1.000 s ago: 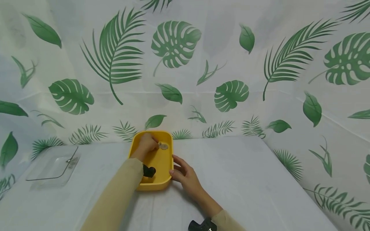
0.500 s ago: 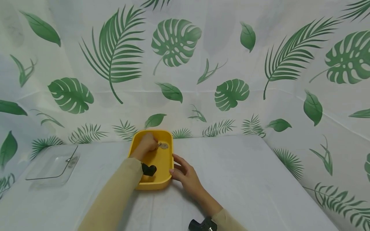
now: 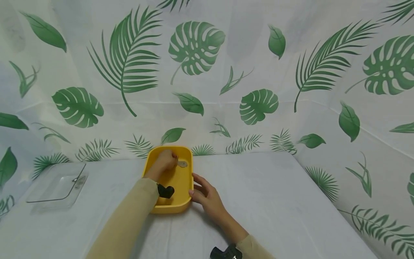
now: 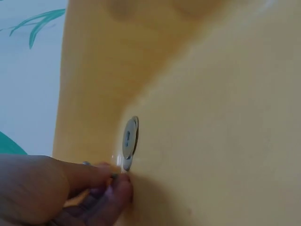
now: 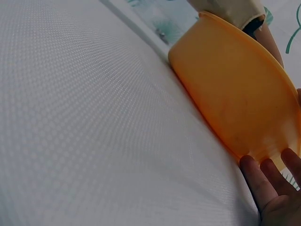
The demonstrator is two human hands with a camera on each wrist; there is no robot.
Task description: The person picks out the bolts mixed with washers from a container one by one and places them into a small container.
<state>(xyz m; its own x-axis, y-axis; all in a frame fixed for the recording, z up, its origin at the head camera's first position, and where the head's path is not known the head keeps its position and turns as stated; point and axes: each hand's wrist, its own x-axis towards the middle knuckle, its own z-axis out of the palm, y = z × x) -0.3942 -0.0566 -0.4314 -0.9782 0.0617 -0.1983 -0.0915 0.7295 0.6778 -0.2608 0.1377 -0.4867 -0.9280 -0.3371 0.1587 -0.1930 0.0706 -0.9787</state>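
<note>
A yellow plastic tub (image 3: 176, 190) stands on the white table. My left hand (image 3: 165, 161) reaches inside it, near the far end. In the left wrist view its thumb and fingers pinch a small metal piece (image 4: 114, 176), mostly hidden by the fingertips. Right beside those fingertips are thin silvery discs (image 4: 130, 139), overlapping on the tub's bottom; the front one has a small mark at its middle. My right hand (image 3: 210, 199) rests its fingertips and thumb against the tub's outer right side. From the right wrist view, several fingers touch the orange-looking wall (image 5: 235, 89) low down.
A clear plastic box (image 3: 58, 187) with a dark-edged lid stands at the table's left, with small silvery items (image 3: 79, 180) at its right side. A leaf-patterned cloth (image 3: 207, 79) hangs behind the table. Dark cameras sit on both wrists.
Both hands and the tub stay nearly where they were. The left fingers shift slightly beside the silvery discs. The whole head view drifts a little.
</note>
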